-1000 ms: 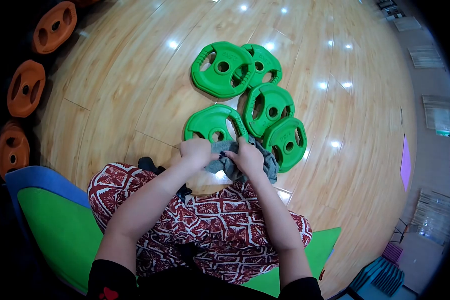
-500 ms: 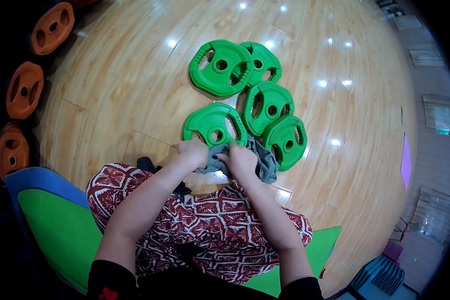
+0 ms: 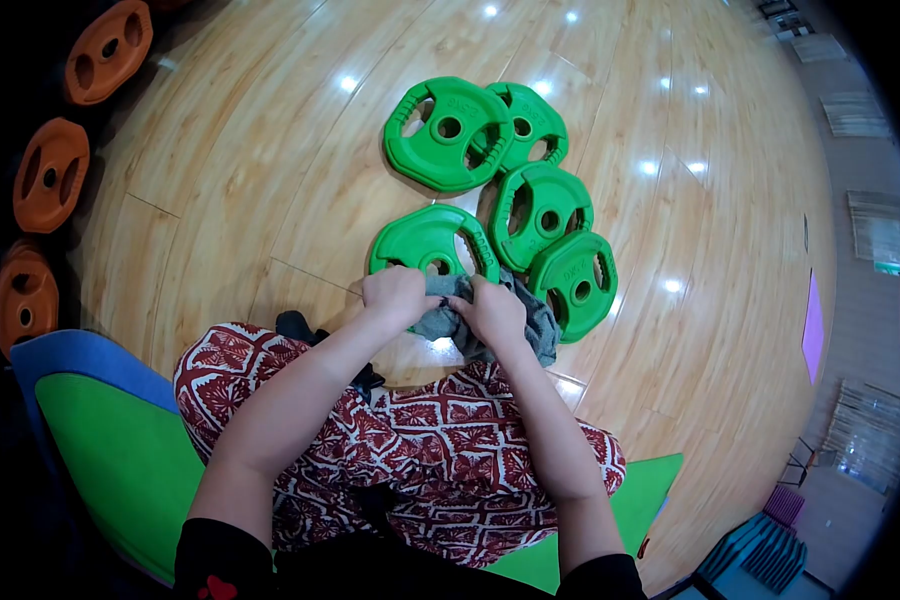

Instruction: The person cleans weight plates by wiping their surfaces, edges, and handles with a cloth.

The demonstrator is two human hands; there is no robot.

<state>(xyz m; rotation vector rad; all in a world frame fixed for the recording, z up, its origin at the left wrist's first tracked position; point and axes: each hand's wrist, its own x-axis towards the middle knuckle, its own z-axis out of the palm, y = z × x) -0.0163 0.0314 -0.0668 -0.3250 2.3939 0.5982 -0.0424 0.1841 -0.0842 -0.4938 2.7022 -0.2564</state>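
Note:
A green weight plate (image 3: pixel 420 232) is in front of me, its near edge hidden behind my hands and a grey cloth (image 3: pixel 538 325). My left hand (image 3: pixel 395 298) is closed on the cloth at the plate's near left edge. My right hand (image 3: pixel 496 312) also grips the cloth, at the near right edge, its thumb pointing toward the left thumb. Between the hands the cloth lies bunched against the plate's rim, and its loose part hangs to the right. Whether the fingers also grip the plate is hidden.
More green weight plates (image 3: pixel 448 135) lie overlapping on the wooden floor (image 3: pixel 270 150), one (image 3: pixel 574 285) close to my right hand. Orange plates (image 3: pixel 50 175) stand along the left. Green mat (image 3: pixel 110 450) is under me. Stacked teal steps (image 3: pixel 760 560) stand at lower right.
Both hands have shifted slightly forward over the plate's near edge with the cloth. The thumbs have come closer together, and the cloth now covers more of the rim. The plates look unmoved.

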